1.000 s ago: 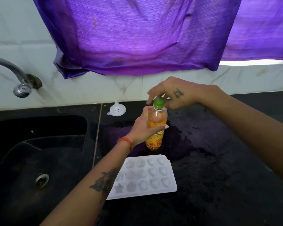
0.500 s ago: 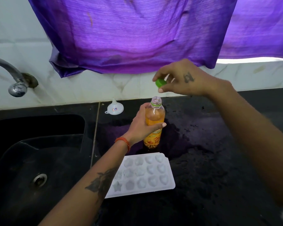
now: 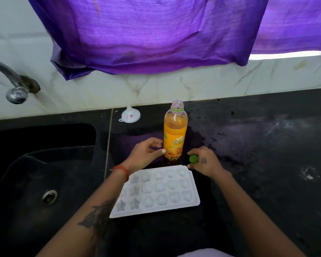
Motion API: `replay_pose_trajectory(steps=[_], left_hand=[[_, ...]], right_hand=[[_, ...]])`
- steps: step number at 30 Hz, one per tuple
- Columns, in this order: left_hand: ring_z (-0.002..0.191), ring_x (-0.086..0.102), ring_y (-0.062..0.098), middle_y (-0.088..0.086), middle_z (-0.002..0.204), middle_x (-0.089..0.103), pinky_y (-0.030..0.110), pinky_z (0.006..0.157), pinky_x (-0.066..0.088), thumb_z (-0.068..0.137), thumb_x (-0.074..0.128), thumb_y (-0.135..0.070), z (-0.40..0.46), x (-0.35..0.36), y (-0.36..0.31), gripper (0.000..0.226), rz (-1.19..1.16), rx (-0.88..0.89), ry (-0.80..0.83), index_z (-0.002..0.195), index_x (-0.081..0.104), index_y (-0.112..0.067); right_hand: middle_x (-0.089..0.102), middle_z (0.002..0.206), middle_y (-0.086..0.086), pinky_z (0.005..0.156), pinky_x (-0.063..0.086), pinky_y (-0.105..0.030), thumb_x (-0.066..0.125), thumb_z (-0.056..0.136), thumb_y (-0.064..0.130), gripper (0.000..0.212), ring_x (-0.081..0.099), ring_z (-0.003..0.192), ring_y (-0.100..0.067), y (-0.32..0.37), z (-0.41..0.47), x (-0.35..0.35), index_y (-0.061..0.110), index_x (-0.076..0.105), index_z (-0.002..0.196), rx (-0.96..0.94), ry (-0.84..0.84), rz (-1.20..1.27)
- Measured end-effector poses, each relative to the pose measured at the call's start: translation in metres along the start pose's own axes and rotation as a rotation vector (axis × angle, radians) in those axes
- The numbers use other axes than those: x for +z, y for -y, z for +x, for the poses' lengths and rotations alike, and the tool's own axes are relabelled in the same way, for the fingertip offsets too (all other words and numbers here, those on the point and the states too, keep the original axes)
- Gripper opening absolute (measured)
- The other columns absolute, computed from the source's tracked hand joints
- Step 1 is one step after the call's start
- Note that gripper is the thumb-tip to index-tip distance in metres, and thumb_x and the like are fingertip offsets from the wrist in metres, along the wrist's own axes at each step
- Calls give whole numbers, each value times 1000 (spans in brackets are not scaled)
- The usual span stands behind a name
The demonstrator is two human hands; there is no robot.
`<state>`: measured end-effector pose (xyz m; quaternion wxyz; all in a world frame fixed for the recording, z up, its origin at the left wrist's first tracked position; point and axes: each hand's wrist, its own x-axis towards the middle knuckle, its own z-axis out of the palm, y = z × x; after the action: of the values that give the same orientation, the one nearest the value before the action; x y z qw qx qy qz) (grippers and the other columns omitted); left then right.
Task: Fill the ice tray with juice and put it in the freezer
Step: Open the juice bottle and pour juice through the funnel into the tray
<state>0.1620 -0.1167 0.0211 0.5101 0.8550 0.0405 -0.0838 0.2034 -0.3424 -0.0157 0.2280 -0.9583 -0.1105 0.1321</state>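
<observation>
Two hands flank the open juice bottle [image 3: 175, 134], and your left hand [image 3: 145, 154] is the nearer one.

Your bottle stands upright on the black counter [image 3: 267, 164], long axis vertical, just behind the far edge of the white ice tray [image 3: 156, 191]; its neck is uncapped and orange juice fills most of it. Your left hand sits just left of its base, fingers loosely curled and spread, a fingertip at or almost at the label, gripping nothing. Your right hand [image 3: 204, 162], to the bottle's right, pinches the green cap [image 3: 193, 158] low by the tray's far corner. I'd judge the tray's moulded pockets unfilled. A small funnel [image 3: 130, 115] waits behind, near the sink [image 3: 44, 164].
</observation>
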Motion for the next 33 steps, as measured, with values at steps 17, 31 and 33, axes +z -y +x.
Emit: replay_pose_trajectory(steps=[17,31,33], left_hand=[[145,16,34,13,158,14,48,114,26,81,67,-11,128,-102,10,81,1141,222,-142,148,23,-16],[110,60,26,8,118,62,32,87,44,94,48,-10,183,-128,-14,24,1740,40,215,115,61,-9],[116,56,30,13,122,61,36,93,43,90,57,-15,176,-141,-9,32,1417,35,124,122,60,-9]], right_hand=[[52,126,15,94,53,-37,85,43,48,104,56,112,-2,83,14,-7,43,31,132,-157,-312,925],[56,106,23,82,48,-16,90,56,20,78,57,97,12,75,24,0,50,40,108,-72,-302,849],[56,105,23,79,47,-11,89,57,19,77,55,95,18,75,25,0,48,40,107,-72,-294,847]])
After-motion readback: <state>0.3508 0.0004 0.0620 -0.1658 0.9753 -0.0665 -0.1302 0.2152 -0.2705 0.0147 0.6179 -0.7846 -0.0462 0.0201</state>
